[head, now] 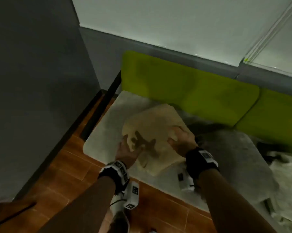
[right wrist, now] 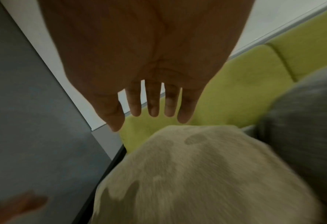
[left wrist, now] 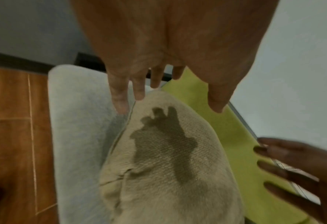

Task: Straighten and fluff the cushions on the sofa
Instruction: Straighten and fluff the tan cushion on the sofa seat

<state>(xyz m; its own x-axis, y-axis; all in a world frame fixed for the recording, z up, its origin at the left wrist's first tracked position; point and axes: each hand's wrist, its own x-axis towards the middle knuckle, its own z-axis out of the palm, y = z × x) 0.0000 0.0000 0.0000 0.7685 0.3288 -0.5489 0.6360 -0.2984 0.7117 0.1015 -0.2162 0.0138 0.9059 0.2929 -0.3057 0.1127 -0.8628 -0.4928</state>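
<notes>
A beige square cushion (head: pixel 156 130) lies flat on the pale grey sofa seat (head: pixel 101 130), in front of the lime-green back cushion (head: pixel 189 88). My left hand (head: pixel 129 148) is at its near left edge and my right hand (head: pixel 180 138) at its right edge. In the left wrist view the left hand (left wrist: pixel 166 97) hovers just above the cushion (left wrist: pixel 168 189) with fingers spread, casting a shadow on it. The right wrist view has the right hand (right wrist: pixel 153 112) with straight fingers over the cushion (right wrist: pixel 197 181). Neither hand holds anything.
A darker grey cushion (head: pixel 234 158) lies to the right on the seat, with a white fluffy cloth (head: pixel 289 175) beyond it. A second green back cushion (head: pixel 279 118) stands at the right. Wooden floor (head: pixel 66 165) and a grey wall (head: pixel 32 81) lie to the left.
</notes>
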